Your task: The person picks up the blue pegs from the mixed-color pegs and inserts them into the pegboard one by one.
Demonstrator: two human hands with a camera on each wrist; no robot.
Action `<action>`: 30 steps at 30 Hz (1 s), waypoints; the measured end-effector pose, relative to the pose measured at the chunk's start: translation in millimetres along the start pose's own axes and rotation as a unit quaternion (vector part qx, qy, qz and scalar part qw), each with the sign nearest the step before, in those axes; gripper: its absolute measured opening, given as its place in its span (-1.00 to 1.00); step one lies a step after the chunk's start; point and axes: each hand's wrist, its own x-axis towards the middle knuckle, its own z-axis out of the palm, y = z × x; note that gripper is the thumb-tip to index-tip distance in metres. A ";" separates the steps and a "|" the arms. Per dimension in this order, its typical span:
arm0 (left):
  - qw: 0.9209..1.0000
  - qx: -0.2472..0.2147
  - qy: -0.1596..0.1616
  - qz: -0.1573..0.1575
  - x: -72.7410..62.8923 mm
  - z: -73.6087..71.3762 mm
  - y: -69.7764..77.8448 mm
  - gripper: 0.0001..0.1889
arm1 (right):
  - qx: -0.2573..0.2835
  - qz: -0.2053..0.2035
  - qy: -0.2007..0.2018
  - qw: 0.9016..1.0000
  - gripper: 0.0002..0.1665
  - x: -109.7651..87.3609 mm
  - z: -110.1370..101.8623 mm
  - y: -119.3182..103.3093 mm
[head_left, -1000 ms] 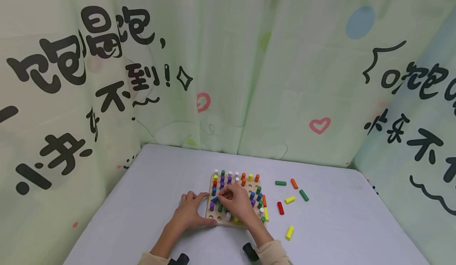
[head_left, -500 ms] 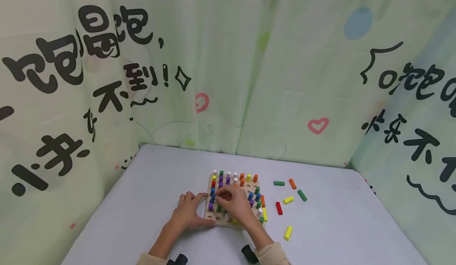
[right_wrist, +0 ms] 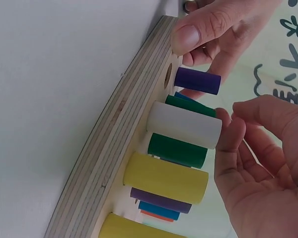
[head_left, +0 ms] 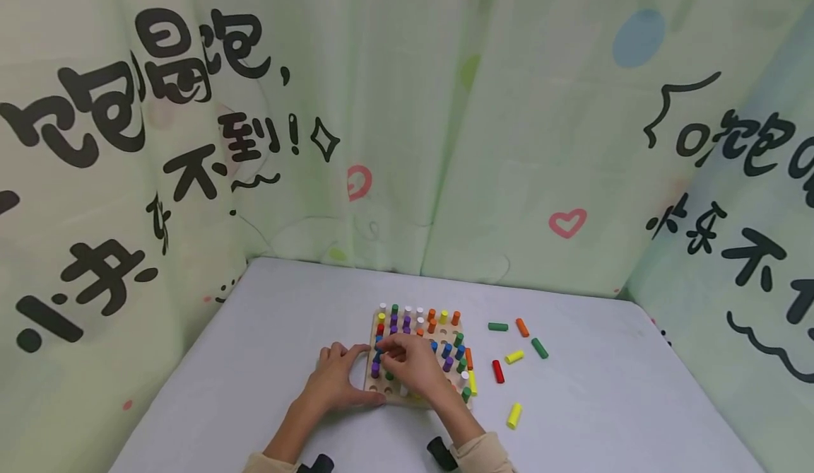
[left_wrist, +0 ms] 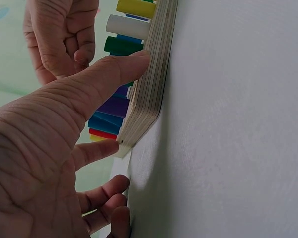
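Note:
A square wooden pegboard (head_left: pixel 365 380) carries rows of coloured pegs. My left hand (head_left: pixel 335 377) lies at its near-left corner. The straight thumb touches the front edge and the index finger touches the left edge, as the left wrist view shows. My right hand (head_left: pixel 413 365) hovers over the board's left columns. Its fingertips are close to the blue pegs (head_left: pixel 378 357) and partly cover them. In the right wrist view, thumb and index tips are slightly apart, with no peg visible between them. Closer to that camera stand a white peg (right_wrist: pixel 185 124), yellow peg (right_wrist: pixel 166 177) and purple peg (right_wrist: pixel 197 81).
Loose pegs lie right of the board, among them a red peg (head_left: pixel 498 372), a green peg (head_left: pixel 539 348), an orange peg (head_left: pixel 522 328) and a yellow peg (head_left: pixel 514 416). Curtains with black lettering surround the white table (head_left: pixel 591 388).
The blue peg my right hand pinched now stands in the board's left column, and the fingers have come off it and shifted slightly up-left. My left hand has stayed at the corner.

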 end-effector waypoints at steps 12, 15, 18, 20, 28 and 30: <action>1.000 0.003 -0.001 -0.003 1.7 2.4 -0.8 -0.01 | 0.008 0.012 0.028 1.000 -0.78 -19.9 -9.9 2.3; 1.000 0.007 0.001 -0.005 1.5 3.0 -0.5 -0.01 | 0.017 0.037 0.034 0.999 -0.78 -30.9 -18.3 3.5; 1.000 0.008 0.003 -0.012 1.0 2.4 0.4 -0.01 | 0.024 0.060 0.043 0.997 -0.79 -40.4 -26.5 4.6; 1.000 0.005 0.002 -0.015 0.9 2.4 1.1 0.00 | 0.025 0.075 0.052 0.996 -0.79 -47.5 -31.8 5.7; 1.000 0.008 0.000 -0.013 0.6 3.7 2.5 0.01 | 0.008 0.126 0.093 0.988 -0.80 -73.6 -45.9 11.8; 1.000 0.008 0.001 -0.012 1.0 3.1 2.6 0.01 | 0.010 0.134 0.106 0.985 -0.80 -77.4 -48.7 12.6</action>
